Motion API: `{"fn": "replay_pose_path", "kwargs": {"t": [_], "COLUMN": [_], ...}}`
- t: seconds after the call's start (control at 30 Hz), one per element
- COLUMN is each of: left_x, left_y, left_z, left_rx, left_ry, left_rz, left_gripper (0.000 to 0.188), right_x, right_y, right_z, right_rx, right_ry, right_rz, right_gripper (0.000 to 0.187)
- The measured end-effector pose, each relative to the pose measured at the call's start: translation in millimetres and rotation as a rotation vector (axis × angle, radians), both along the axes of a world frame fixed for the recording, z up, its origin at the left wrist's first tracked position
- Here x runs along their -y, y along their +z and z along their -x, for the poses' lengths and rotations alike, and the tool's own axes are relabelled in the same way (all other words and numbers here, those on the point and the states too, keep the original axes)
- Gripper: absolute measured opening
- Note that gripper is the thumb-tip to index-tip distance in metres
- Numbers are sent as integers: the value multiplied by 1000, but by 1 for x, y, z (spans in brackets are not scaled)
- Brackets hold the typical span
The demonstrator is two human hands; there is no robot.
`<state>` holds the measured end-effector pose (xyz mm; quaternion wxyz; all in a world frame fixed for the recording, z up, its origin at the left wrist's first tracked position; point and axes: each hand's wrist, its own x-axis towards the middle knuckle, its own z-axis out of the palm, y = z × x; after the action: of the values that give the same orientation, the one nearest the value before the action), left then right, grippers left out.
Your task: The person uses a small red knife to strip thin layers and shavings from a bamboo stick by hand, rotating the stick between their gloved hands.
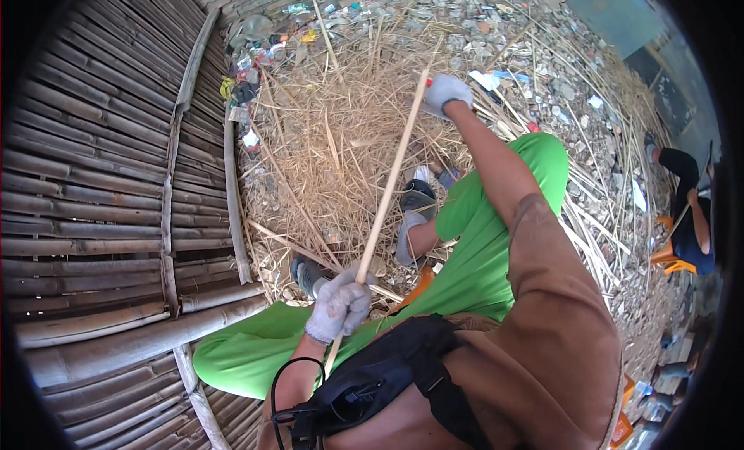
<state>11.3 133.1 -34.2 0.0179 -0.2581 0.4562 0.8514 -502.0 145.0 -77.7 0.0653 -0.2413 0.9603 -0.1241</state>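
Observation:
A long pale bamboo strip (394,171) runs slantwise from my lap up and away over the ground. My left hand (339,303), in a whitish knit glove, is closed round its lower part near my knee. The strip's lower end passes behind that hand toward my lap. Farther out, my gloved right hand (448,92) is closed beside the strip's upper part. A small red piece shows at its fingers against the strip; the rest of what it holds is hidden.
Straw-like bamboo shavings (325,140) cover the rubble between my feet. A bamboo slat wall (93,186) stands close on the left. Loose bamboo strips (585,233) lie to the right. Beyond them another person (690,210) sits on an orange stool (665,256).

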Motion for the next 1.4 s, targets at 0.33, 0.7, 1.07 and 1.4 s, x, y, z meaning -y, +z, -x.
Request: {"fn": "replay_pose_path", "kwargs": {"t": [0.33, 0.7, 1.07, 1.4], "left_x": [40, 45, 18, 19], "left_y": [-36, -37, -6, -18], "left_z": [14, 8, -6, 15], "left_rx": [-12, 18, 8, 7], "left_ry": [341, 487, 228, 201], "left_rz": [-160, -94, -93, 54], "left_gripper": [41, 21, 29, 48], "right_x": [39, 22, 56, 32], "right_y": [-5, -3, 3, 18], "right_z": [-135, -306, -148, -73], "right_rx": [110, 77, -5, 1], "right_ry": [401, 1010, 464, 217], "right_rz": [110, 58, 47, 112], "right_gripper": [49, 29, 37, 41]}}
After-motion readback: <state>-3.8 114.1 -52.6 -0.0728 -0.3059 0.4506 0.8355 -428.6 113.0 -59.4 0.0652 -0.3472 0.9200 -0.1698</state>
